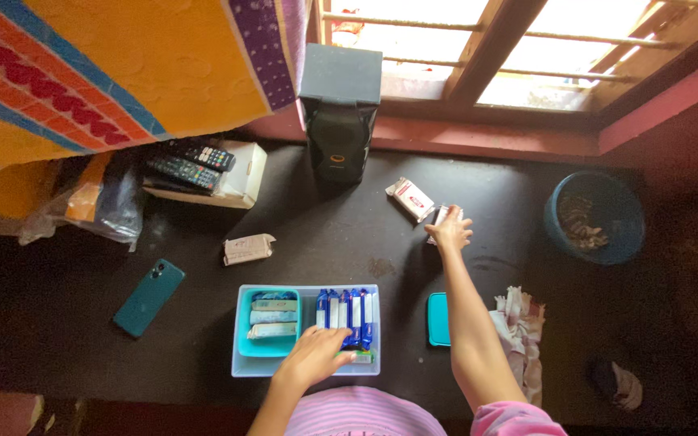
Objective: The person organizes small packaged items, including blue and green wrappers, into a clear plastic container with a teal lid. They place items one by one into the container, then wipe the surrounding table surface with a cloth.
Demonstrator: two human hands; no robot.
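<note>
The right hand (449, 232) is stretched far out across the dark tabletop (325, 242), its fingers closing on a small white carton (443, 216) that lies near the back, just beside a second white and red carton (410, 199). How firm the grip is I cannot tell, since the hand covers most of the carton. The left hand (313, 355) rests at the near edge of a pale blue tray (240, 367), palm down, fingers curled loosely over a small green item (357, 356) at the front; whether it grips that item cannot be told.

Inside the tray, a teal tub (245, 345) on the left holds 3 flat packets, and a row of blue and white packets (347, 310) stands upright on the right.

The small carton looks light, thin-walled and easy to dent, so it seems best pinched by its long sides with fingertips, not squeezed across the flat faces.

Around these lie a teal phone (149, 296), a crumpled pale packet (248, 249), a teal lid (438, 319) beside a rag (519, 323), a dark box (339, 121) standing upright below the window, 2 remotes (191, 164) on a white box, and a blue bowl (563, 226) at the right.
</note>
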